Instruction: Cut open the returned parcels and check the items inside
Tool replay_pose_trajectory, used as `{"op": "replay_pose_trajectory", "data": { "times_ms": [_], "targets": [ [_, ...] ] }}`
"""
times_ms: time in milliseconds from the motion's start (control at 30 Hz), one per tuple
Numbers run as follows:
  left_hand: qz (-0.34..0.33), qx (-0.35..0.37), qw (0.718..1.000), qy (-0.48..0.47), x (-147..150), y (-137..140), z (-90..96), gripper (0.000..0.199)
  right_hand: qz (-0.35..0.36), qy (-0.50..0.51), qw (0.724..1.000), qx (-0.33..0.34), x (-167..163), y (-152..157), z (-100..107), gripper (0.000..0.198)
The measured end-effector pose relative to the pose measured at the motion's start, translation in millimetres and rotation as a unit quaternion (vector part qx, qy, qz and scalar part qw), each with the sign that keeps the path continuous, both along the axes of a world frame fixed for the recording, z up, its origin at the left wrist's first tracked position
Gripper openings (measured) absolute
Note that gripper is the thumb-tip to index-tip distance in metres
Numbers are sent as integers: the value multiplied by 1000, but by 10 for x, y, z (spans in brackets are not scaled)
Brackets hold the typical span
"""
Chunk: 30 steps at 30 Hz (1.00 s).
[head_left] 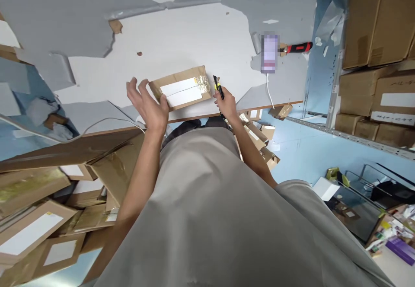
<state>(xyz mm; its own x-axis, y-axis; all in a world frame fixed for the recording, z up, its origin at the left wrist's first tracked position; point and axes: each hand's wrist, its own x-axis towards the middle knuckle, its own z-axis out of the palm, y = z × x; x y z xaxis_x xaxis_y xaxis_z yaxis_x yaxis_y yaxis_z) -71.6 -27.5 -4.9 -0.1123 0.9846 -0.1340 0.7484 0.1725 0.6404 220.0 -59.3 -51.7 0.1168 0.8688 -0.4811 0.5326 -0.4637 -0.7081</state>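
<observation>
A person's hands work apart: the left hand (147,105), fingers loosely spread and thumb at the near edge, appears to steady a taped cardboard parcel (181,89) from eight o'clock; between three and four, the right hand (227,103) is wrapped around a utility knife (218,84), its tip toward twelve, presumably to keep it off the body. The parcel lies along the near edge of the peeling desk (194,27), likely for easy reach. At two o'clock, a phone (269,53) and a red-and-black handle (300,47) sit aside. Cartons (35,235) heap toward half past seven; boxes (376,14) rise at three.
</observation>
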Motion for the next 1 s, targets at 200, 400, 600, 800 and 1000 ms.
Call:
{"op": "replay_pose_trajectory", "data": {
  "times_ms": [200,400,600,800,1000],
  "targets": [
    [-235,-32,970,-46,603,224,54,80,-83,91,992,-14,-55,-214,302,48],
    [-279,-66,955,-76,879,306,-279,93,-56,109,992,-3,-40,-236,394,54],
    [-277,-52,958,-60,810,281,-402,113,14,51,998,45,-27,-121,551,55],
    [-263,-53,958,-98,798,273,-492,99,71,-9,996,53,-97,15,539,48],
    [-273,-41,959,-62,861,174,-549,106,82,-59,994,42,-196,88,470,52]
  ]
}}
